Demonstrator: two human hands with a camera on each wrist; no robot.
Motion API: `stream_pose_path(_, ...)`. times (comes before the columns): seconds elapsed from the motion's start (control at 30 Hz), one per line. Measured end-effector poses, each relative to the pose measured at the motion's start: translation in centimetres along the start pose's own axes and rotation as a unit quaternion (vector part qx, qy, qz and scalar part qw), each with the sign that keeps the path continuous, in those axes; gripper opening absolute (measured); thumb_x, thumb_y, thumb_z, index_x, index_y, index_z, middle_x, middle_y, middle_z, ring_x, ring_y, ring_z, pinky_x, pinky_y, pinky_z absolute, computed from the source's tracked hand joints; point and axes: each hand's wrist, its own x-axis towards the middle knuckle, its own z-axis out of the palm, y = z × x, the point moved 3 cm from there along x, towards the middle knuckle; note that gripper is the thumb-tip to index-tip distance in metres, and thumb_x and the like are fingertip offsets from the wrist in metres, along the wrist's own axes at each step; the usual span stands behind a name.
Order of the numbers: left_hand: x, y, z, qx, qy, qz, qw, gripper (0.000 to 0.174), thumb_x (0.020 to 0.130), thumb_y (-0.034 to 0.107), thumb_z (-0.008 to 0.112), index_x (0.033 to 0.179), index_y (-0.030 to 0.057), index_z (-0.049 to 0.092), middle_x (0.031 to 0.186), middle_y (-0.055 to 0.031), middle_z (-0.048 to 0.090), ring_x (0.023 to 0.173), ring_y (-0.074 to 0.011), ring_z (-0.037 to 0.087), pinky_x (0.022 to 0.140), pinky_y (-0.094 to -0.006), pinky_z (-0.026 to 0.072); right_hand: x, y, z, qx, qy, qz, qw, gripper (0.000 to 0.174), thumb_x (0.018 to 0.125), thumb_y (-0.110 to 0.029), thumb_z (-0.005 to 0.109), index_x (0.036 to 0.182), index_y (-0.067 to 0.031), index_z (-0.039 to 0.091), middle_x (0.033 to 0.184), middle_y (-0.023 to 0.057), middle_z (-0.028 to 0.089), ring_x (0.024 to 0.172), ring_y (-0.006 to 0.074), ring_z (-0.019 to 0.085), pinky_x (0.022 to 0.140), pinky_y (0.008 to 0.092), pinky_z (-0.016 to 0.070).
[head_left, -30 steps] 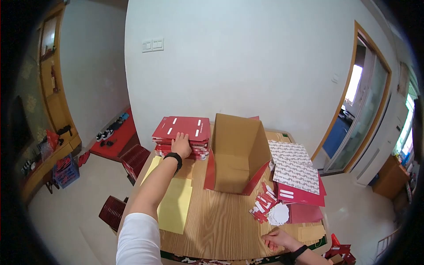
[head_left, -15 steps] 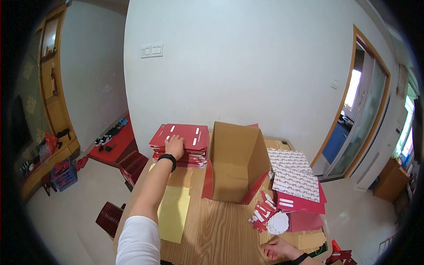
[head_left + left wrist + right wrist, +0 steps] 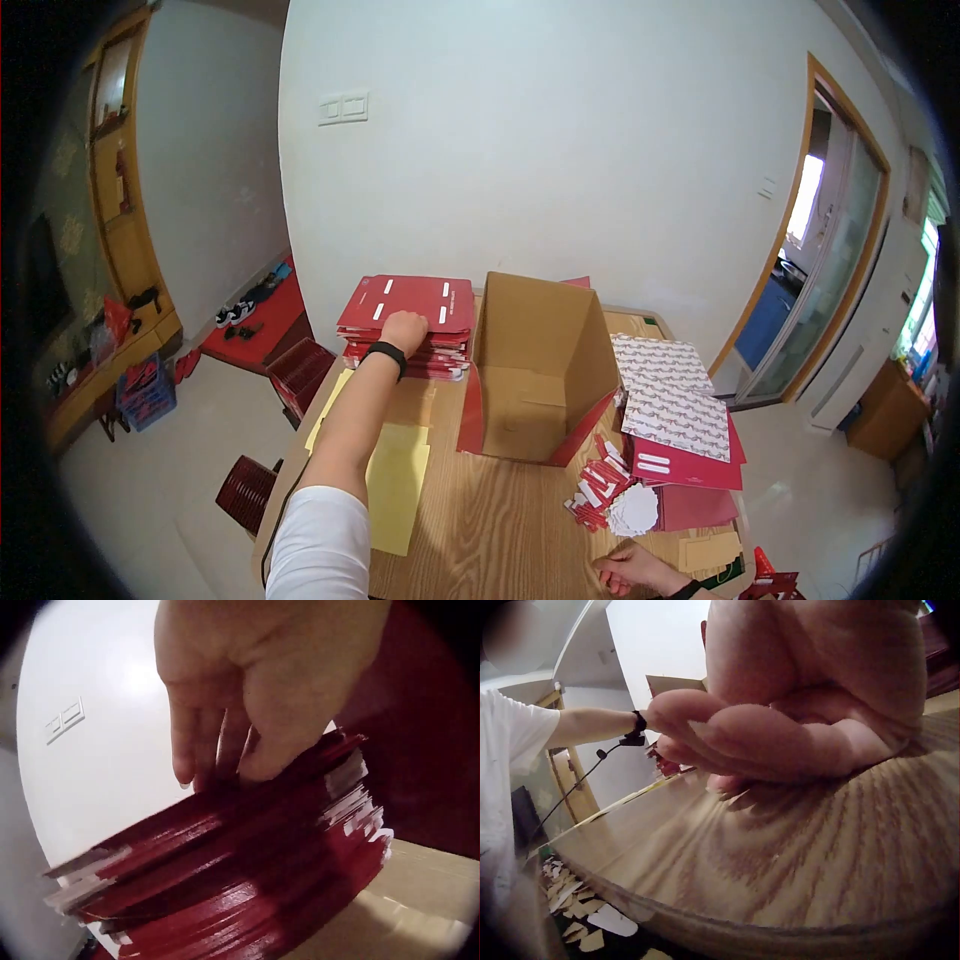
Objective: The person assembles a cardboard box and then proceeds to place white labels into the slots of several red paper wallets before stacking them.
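Observation:
On the table's far left stands a tall stack of red printed card folders [image 3: 420, 298] with white slots. My left hand [image 3: 404, 333] is at the stack's near edge, knuckles raised. In the left wrist view its fingers [image 3: 184, 750] point down onto the top folder, thumb beside them, with a gap showing between. My right hand [image 3: 632, 568] rests on the wood at the near right, fingers loosely curled with nothing in them. Right of the stack stands an open cardboard box [image 3: 530, 400], its inside brown and its outer flaps red.
Right of the box lie patterned white sheets [image 3: 675, 410] over red folders [image 3: 690, 468], a heap of red and white strips [image 3: 600, 485] and white scalloped rounds [image 3: 634, 510]. Yellow sheets [image 3: 395, 500] lie near my left forearm. A tan card [image 3: 710, 550] is at the right edge.
My left hand has gone from lying with fingers spread on the top folder to raised knuckles, fingers bent down at the near edge. My right hand stays in place.

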Motion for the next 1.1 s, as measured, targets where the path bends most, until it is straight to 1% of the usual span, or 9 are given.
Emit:
stream_pose_path(0.1,0.1,-0.5,-0.4,0.018,-0.009,0.007,1.0,0.02,0.084,0.014,0.05,0.085,0.0097,0.069,0.088,-0.0107,0.068,0.083,-0.0263,0.067,0.07,-0.0382,0.0542,0.0,0.0,0.2,0.019,0.009,-0.029,0.999,0.035,0.088,-0.03,0.057,0.068,-0.0018,0.065,0.052,0.0068,0.059,0.039,0.0132,0.055,0.037,0.025,0.0438)
stream_pose_path(0.2,0.8,-0.8,-0.5,0.04,-0.019,0.015,0.999,0.02,0.084,0.014,0.05,0.084,0.0102,0.07,0.088,-0.0106,0.069,0.084,-0.0257,0.067,0.071,-0.0381,0.0542,0.1,-0.1,0.0,-0.014,0.006,-0.014,1.0,0.034,0.087,-0.03,0.058,0.069,-0.0015,0.065,0.053,0.0068,0.06,0.04,0.013,0.055,0.037,0.0243,0.0436)
stream_pose_path(0.37,1.9,-0.2,0.8,0.044,-0.046,0.035,0.997,0.02,0.083,0.015,0.051,0.083,0.0103,0.071,0.087,-0.0111,0.069,0.083,-0.0256,0.067,0.071,-0.0383,0.0542,-0.7,-1.1,0.5,0.019,0.014,-0.051,0.998,0.033,0.086,-0.028,0.06,0.066,-0.0018,0.064,0.052,0.0069,0.059,0.039,0.0129,0.054,0.037,0.0242,0.0434)
stream_pose_path(0.57,1.3,-0.8,1.0,0.019,0.006,0.03,0.999,0.018,0.082,0.014,0.052,0.08,0.0096,0.07,0.085,-0.0113,0.068,0.081,-0.0279,0.066,0.069,-0.0385,0.0543,0.2,0.0,0.5,0.018,0.015,-0.041,0.999,0.033,0.085,-0.027,0.061,0.064,-0.0019,0.063,0.052,0.0072,0.059,0.04,0.013,0.055,0.037,0.0252,0.0446)
stream_pose_path(0.67,0.6,-1.1,-0.4,0.02,0.06,0.024,0.998,0.016,0.082,0.014,0.053,0.086,0.0089,0.067,0.087,-0.0109,0.067,0.085,-0.0289,0.064,0.07,-0.0381,0.0539,-0.1,-0.5,0.4,0.02,0.016,-0.034,0.999,0.033,0.085,-0.028,0.061,0.064,-0.0025,0.063,0.051,0.0066,0.059,0.04,0.0128,0.056,0.037,0.0254,0.0451)
stream_pose_path(0.8,-0.7,-1.1,-2.7,0.018,0.035,0.045,0.998,0.017,0.083,0.013,0.053,0.096,0.0077,0.062,0.095,-0.0112,0.064,0.093,-0.0282,0.061,0.074,-0.0372,0.0531,-0.7,-0.7,0.6,0.033,0.01,-0.052,0.998,0.031,0.084,-0.029,0.062,0.066,-0.0034,0.063,0.052,0.0053,0.059,0.04,0.0125,0.055,0.036,0.0247,0.044)
stream_pose_path(0.9,-1.7,-0.5,-2.8,0.004,-0.016,0.046,0.999,0.021,0.082,0.011,0.055,0.103,0.0071,0.058,0.103,-0.0124,0.06,0.098,-0.0284,0.059,0.079,-0.0381,0.0518,-1.1,-1.2,0.7,0.055,0.002,-0.028,0.998,0.03,0.084,-0.029,0.061,0.067,-0.0038,0.064,0.053,0.0042,0.058,0.04,0.012,0.054,0.036,0.0237,0.0419)
stream_pose_path(1.03,-2.8,0.2,-2.0,-0.054,-0.026,0.037,0.998,0.037,0.079,0.012,0.059,0.114,0.0072,0.048,0.108,-0.0137,0.056,0.103,-0.0296,0.056,0.082,-0.0388,0.0504,-1.0,-0.8,0.6,0.06,0.013,-0.032,0.998,0.028,0.084,-0.027,0.062,0.067,-0.0039,0.063,0.053,0.0035,0.057,0.04,0.0113,0.053,0.036,0.0229,0.0395)
stream_pose_path(1.1,-2.7,0.7,-2.1,-0.041,-0.005,0.036,0.998,0.032,0.08,0.012,0.057,0.111,0.0059,0.05,0.106,-0.0135,0.057,0.101,-0.0289,0.056,0.08,-0.0386,0.0511,-0.9,-0.5,0.6,0.062,0.013,-0.045,0.997,0.028,0.083,-0.027,0.063,0.067,-0.004,0.063,0.053,0.0033,0.057,0.04,0.011,0.052,0.036,0.0228,0.0392)
